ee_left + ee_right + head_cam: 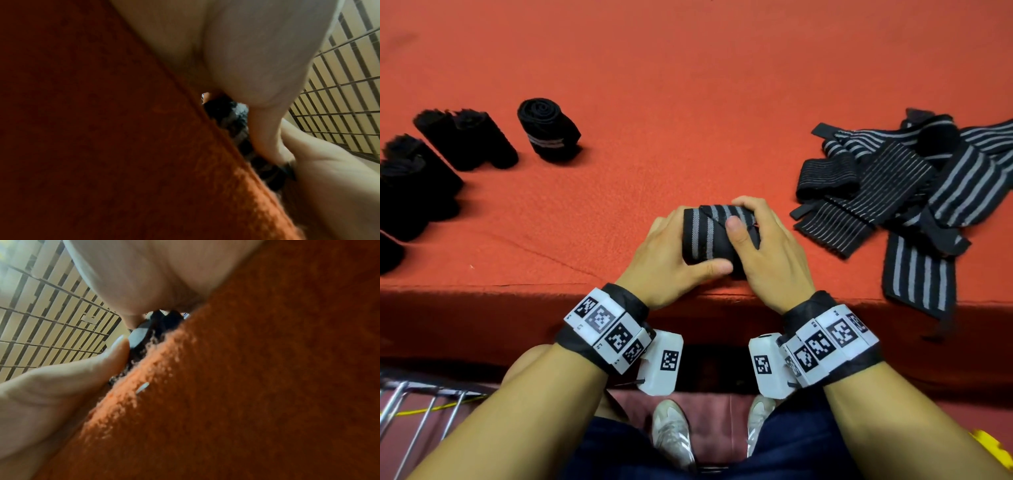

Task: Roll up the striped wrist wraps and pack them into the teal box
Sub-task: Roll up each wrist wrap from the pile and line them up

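A black wrist wrap with grey stripes (709,236), rolled into a thick bundle, lies near the front edge of the red cloth table (688,102). My left hand (671,250) grips its left side, thumb under the near edge. My right hand (763,240) grips its right side, thumb pressed on top and fingers curled over the far edge. The left wrist view shows the roll (232,123) as a dark strip between the cloth and my fingers. In the right wrist view the roll (144,337) peeks out beside my thumb. No teal box is in view.
A heap of unrolled striped wraps (907,192) lies at the right, one strap hanging over the table edge. Several rolled wraps (548,128) stand at the left. A metal rack (421,407) sits below the table at the lower left. A wire grid (339,100) shows behind.
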Action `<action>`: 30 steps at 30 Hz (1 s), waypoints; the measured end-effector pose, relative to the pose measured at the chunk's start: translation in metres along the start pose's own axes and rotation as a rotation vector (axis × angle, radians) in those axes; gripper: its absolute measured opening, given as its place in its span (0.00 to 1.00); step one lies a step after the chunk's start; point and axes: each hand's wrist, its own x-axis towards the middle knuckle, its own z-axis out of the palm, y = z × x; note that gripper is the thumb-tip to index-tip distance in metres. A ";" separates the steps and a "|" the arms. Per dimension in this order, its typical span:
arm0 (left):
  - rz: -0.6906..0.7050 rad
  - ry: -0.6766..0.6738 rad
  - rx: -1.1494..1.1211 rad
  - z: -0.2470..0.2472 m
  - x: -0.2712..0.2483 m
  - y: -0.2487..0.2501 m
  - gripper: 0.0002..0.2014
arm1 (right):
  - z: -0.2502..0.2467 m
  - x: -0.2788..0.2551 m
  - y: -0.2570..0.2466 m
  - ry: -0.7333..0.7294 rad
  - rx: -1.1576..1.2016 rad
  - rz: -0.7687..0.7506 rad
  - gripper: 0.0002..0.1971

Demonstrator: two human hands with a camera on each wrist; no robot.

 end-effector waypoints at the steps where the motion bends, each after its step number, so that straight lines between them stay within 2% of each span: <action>1: -0.010 -0.017 0.045 0.001 -0.001 0.002 0.41 | 0.001 0.001 0.000 0.008 -0.013 0.008 0.26; 4: -0.030 -0.003 0.050 0.001 -0.003 0.006 0.45 | 0.003 0.003 -0.002 0.038 -0.038 0.048 0.30; 8: 0.003 0.024 -0.120 -0.003 -0.006 0.007 0.51 | 0.000 0.005 -0.006 0.008 0.028 0.073 0.31; 13: 0.015 0.040 -0.298 -0.004 -0.005 0.009 0.35 | -0.004 0.001 -0.003 -0.059 0.166 0.024 0.29; 17: 0.009 0.043 -0.326 -0.003 -0.005 0.011 0.27 | -0.004 0.002 -0.005 -0.019 0.265 0.027 0.24; 22: 0.028 0.060 -0.322 -0.001 -0.005 0.011 0.27 | -0.001 0.001 -0.004 0.034 0.349 0.022 0.22; 25: 0.030 0.091 -0.347 -0.001 -0.005 0.011 0.27 | 0.001 0.001 -0.005 0.036 0.353 0.025 0.28; 28: 0.031 0.183 -0.433 -0.001 -0.004 0.010 0.27 | 0.002 0.003 -0.004 0.062 0.426 0.062 0.35; 30: 0.019 0.228 -0.489 -0.001 -0.004 0.008 0.27 | 0.001 0.002 -0.004 0.081 0.431 0.061 0.32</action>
